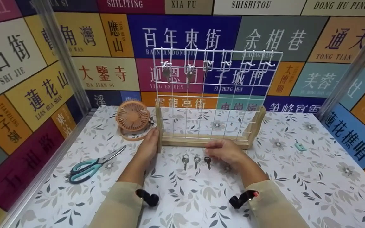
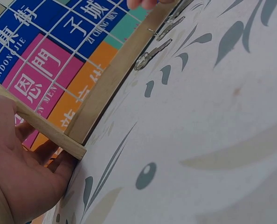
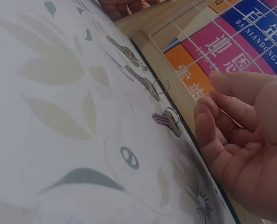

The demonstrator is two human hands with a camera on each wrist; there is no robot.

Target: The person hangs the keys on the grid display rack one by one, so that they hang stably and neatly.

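Fingers bent, the left hand grips the left upright of the wire rack; we cannot make out every fingertip behind the wood. Further right, keys hang from the rack's hooks, too blurred for us to read their shapes. Below, we see 3 loose keys on the patterned cloth. Just beside the rightmost, the right hand is half open, fingers loosely curled, holding nothing we can see; the left wrist view crops it to fingertips.
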